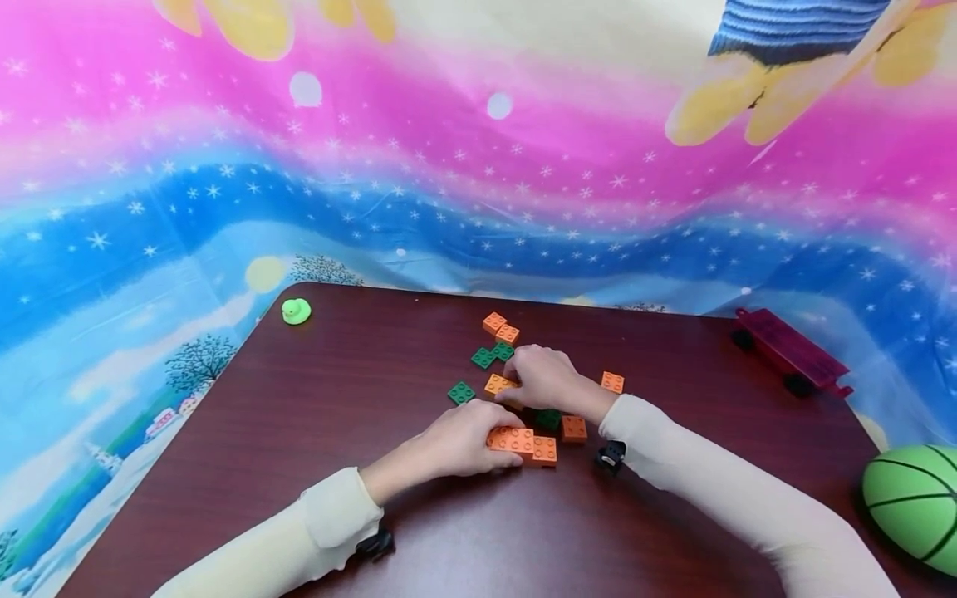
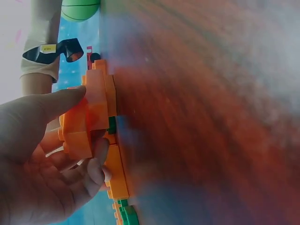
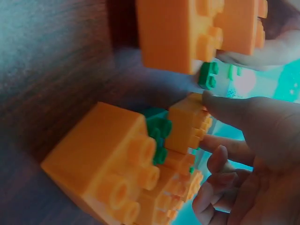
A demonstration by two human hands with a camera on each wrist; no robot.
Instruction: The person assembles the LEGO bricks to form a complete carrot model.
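Note:
My left hand (image 1: 459,438) grips an orange toy building brick (image 1: 511,440) between thumb and fingers. A smaller orange brick (image 1: 545,449) sits against its right end. Farther in, my right hand (image 1: 544,378) pinches a yellow-orange brick (image 1: 497,385), its thumb and index finger at the brick's end in the right wrist view. Under the right wrist lie a dark green brick (image 1: 548,419) and a square orange brick (image 1: 573,428). A lone green brick (image 1: 461,393) is left of the right hand; two green bricks (image 1: 483,358) touch at the corners beyond it.
Two orange bricks (image 1: 494,322) lie toward the table's back edge, and another orange brick (image 1: 612,382) beside the right forearm. A green toy duck (image 1: 296,311) stands at the back-left corner. At the right are a dark red skateboard (image 1: 796,349) and a green ball (image 1: 915,507).

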